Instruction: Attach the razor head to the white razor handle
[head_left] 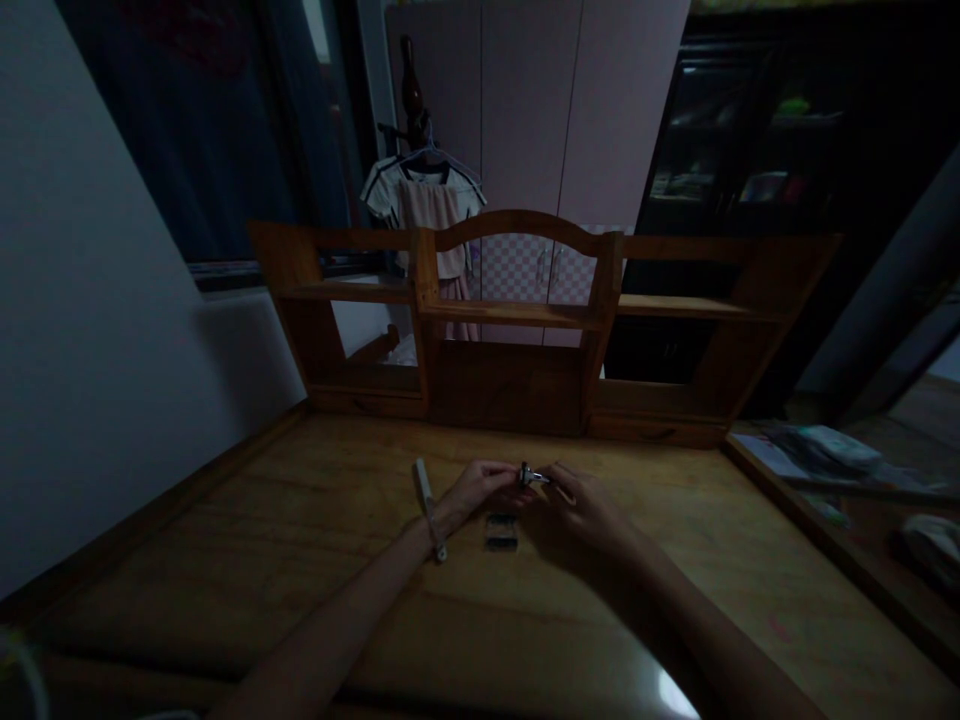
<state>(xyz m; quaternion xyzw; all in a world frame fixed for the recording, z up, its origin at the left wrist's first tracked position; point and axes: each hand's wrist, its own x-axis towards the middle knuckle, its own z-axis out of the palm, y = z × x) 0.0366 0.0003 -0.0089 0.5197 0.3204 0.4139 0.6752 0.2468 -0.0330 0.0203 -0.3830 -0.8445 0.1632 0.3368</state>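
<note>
My left hand (484,482) is closed, its fingertips pinching the dark end of a small shiny metal object (531,477) above the table. From the other side my right hand (577,497) grips the same object between thumb and fingers. Its exact kind is too small and dim to make out. Just below the hands lies a small dark rectangular item (501,533) with a lighter middle band. A long, narrow, pale strip (424,483) lies by my left wrist, and the forearm hides part of it.
The wooden tabletop (360,620) spreads under both arms. Along its far edge stands a wooden shelf unit (517,315) with small drawers. Plastic-wrapped items (832,447) lie beyond the raised right edge. A white wall (97,300) bounds the left side.
</note>
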